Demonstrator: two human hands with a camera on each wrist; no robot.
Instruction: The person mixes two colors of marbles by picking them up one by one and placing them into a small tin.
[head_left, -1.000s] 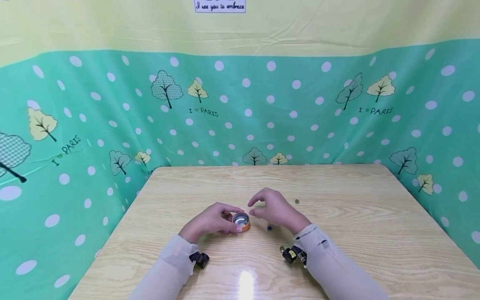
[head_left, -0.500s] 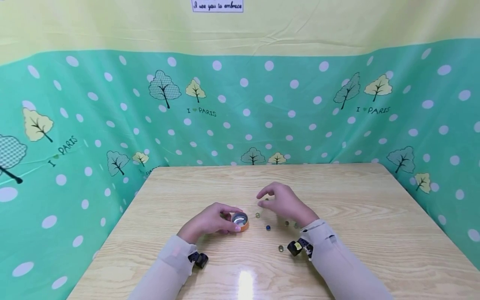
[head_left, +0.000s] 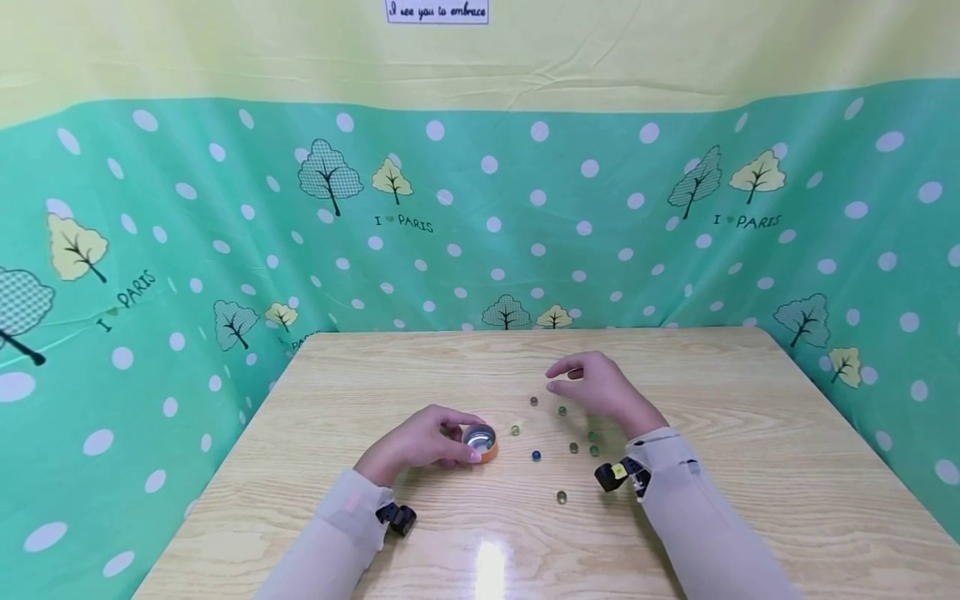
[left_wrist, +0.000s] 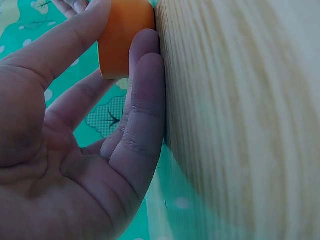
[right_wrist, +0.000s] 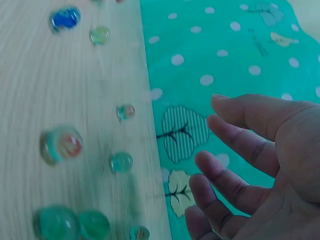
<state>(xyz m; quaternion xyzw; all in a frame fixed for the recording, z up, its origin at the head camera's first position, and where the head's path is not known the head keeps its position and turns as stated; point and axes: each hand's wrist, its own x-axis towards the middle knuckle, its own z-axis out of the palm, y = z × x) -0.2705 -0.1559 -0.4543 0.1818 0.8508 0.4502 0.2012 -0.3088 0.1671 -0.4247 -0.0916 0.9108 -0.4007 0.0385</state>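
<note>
Orange tin (head_left: 490, 454) is gripped by the left hand (head_left: 422, 442); to its right, glass marbles (head_left: 536, 456) dot the table (head_left: 420, 371); the right hand (head_left: 597, 388) hovers empty, loosely curved.

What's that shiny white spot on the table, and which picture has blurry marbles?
Head view: the spot is glare, probably light bouncing off the table; right wrist view: marbles look blurry; left wrist view: the left hand looks dim.

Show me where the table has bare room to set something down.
Bare table lies left of the left sleeve and beyond the left hand, out to the left and far edges; also right of the right sleeve, to the right edge. Crowded: between the cup and the right hand and sleeve, where marbles lie scattered.
</note>
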